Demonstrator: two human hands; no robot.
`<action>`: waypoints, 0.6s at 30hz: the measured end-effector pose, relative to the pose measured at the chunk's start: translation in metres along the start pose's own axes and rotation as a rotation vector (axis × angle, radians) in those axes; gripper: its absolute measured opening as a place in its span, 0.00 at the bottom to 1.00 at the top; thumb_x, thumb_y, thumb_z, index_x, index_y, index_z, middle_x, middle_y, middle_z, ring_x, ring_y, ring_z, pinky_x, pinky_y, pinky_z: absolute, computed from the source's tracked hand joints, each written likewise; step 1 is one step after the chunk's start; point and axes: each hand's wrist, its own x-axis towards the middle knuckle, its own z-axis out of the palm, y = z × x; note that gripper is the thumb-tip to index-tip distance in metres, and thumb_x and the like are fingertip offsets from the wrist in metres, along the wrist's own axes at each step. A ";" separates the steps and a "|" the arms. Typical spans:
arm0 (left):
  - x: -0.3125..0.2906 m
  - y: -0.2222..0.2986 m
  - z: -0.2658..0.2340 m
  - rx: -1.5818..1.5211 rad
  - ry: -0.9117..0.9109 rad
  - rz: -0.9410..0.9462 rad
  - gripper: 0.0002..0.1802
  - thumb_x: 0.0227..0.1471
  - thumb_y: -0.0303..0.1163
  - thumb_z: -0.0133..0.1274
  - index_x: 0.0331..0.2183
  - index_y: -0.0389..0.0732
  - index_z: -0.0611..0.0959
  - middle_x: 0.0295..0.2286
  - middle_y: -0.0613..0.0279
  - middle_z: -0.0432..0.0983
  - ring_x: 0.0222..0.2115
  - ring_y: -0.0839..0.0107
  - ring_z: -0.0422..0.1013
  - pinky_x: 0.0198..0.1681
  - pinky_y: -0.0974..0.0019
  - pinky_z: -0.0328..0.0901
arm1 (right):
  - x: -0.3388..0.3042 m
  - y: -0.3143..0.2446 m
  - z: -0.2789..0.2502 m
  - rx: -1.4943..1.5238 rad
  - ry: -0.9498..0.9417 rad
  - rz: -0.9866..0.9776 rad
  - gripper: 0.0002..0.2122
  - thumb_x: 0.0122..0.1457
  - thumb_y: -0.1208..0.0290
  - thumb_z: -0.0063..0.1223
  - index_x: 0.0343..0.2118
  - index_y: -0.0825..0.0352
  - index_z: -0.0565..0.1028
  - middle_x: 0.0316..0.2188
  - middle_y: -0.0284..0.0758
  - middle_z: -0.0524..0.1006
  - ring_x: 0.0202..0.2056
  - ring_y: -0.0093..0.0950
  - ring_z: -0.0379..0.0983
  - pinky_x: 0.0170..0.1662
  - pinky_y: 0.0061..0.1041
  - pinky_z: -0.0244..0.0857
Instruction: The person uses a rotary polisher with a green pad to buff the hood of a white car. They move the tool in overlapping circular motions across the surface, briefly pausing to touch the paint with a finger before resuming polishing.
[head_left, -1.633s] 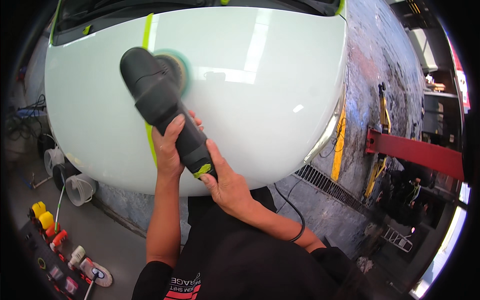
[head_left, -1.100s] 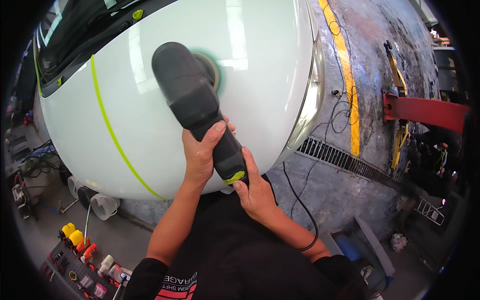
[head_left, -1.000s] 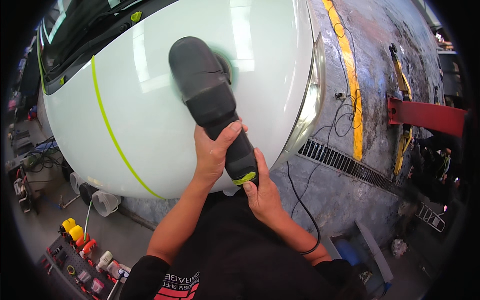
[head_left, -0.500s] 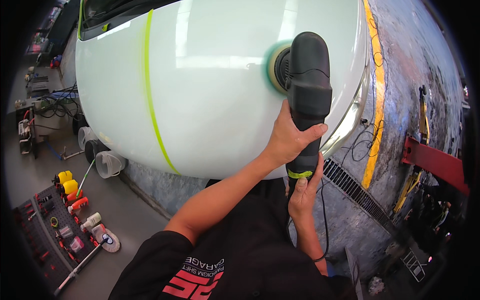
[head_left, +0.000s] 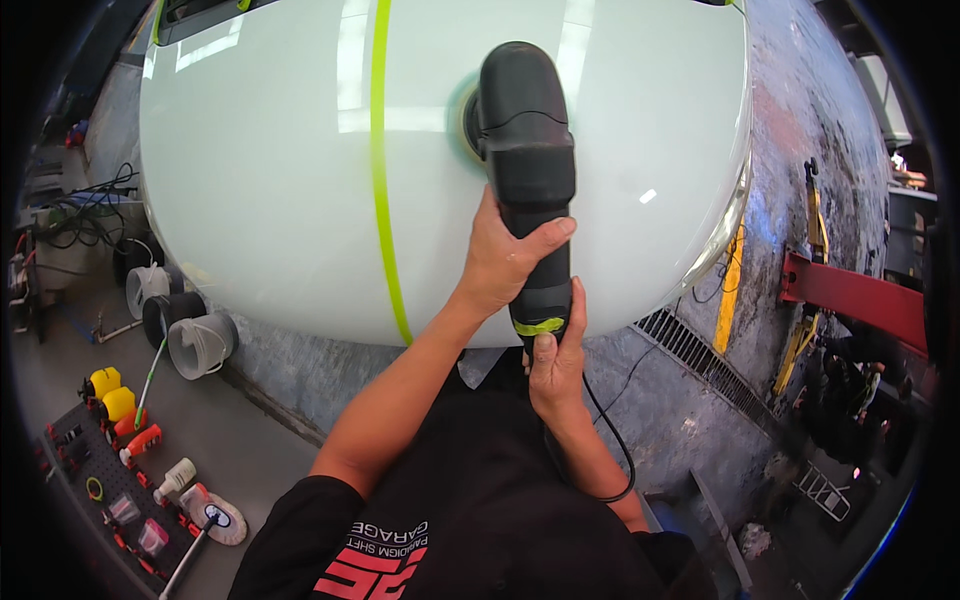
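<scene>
A black car polisher rests on a white car hood, its round greenish pad against the paint and partly hidden behind the machine's head. My left hand is wrapped round the polisher's body, thumb across the top. Farther back, my right hand grips the rear end of the handle beside a yellow-green band. From there a black cord loops past my right forearm. A strip of yellow-green masking tape runs down the hood, left of the pad.
White and dark buckets stand by the hood's left corner. At lower left, a dark pegboard cart carries bottles and tools. A floor drain grate lies to the right, near a red lift arm.
The polisher and both hands have moved left across the hood, bringing the pad closer to the tape strip. My view has shifted too. Both hands keep their hold.
</scene>
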 end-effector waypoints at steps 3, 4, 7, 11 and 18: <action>-0.011 0.012 -0.028 0.022 0.022 -0.010 0.23 0.55 0.35 0.70 0.46 0.34 0.80 0.36 0.58 0.81 0.36 0.69 0.81 0.39 0.64 0.77 | -0.006 -0.006 0.026 -0.022 -0.030 -0.023 0.37 0.78 0.50 0.42 0.79 0.61 0.40 0.60 0.55 0.75 0.50 0.47 0.80 0.53 0.38 0.72; -0.015 0.019 -0.036 -0.004 0.030 -0.020 0.22 0.55 0.35 0.69 0.46 0.34 0.80 0.37 0.57 0.81 0.36 0.69 0.81 0.38 0.64 0.78 | -0.007 -0.013 0.034 -0.020 -0.049 -0.024 0.37 0.78 0.52 0.43 0.80 0.61 0.41 0.61 0.56 0.74 0.53 0.50 0.80 0.55 0.39 0.72; -0.028 0.030 -0.060 -0.033 0.057 -0.077 0.22 0.57 0.35 0.66 0.47 0.31 0.80 0.37 0.53 0.82 0.36 0.67 0.82 0.39 0.63 0.79 | -0.007 -0.024 0.054 -0.063 -0.067 -0.117 0.36 0.78 0.54 0.45 0.80 0.60 0.43 0.63 0.58 0.73 0.56 0.53 0.79 0.58 0.40 0.72; -0.048 0.034 -0.091 -0.098 0.130 -0.050 0.23 0.60 0.38 0.61 0.48 0.29 0.79 0.37 0.50 0.82 0.36 0.63 0.82 0.42 0.60 0.80 | -0.007 -0.030 0.068 -0.161 -0.145 -0.151 0.38 0.73 0.58 0.55 0.79 0.58 0.47 0.57 0.53 0.76 0.50 0.55 0.80 0.52 0.46 0.75; -0.052 0.021 -0.065 -0.046 0.040 -0.038 0.22 0.63 0.39 0.57 0.49 0.30 0.77 0.40 0.51 0.80 0.39 0.62 0.81 0.43 0.58 0.80 | -0.015 -0.009 0.047 -0.165 -0.095 -0.188 0.39 0.72 0.57 0.56 0.79 0.55 0.47 0.45 0.46 0.77 0.36 0.49 0.81 0.36 0.45 0.77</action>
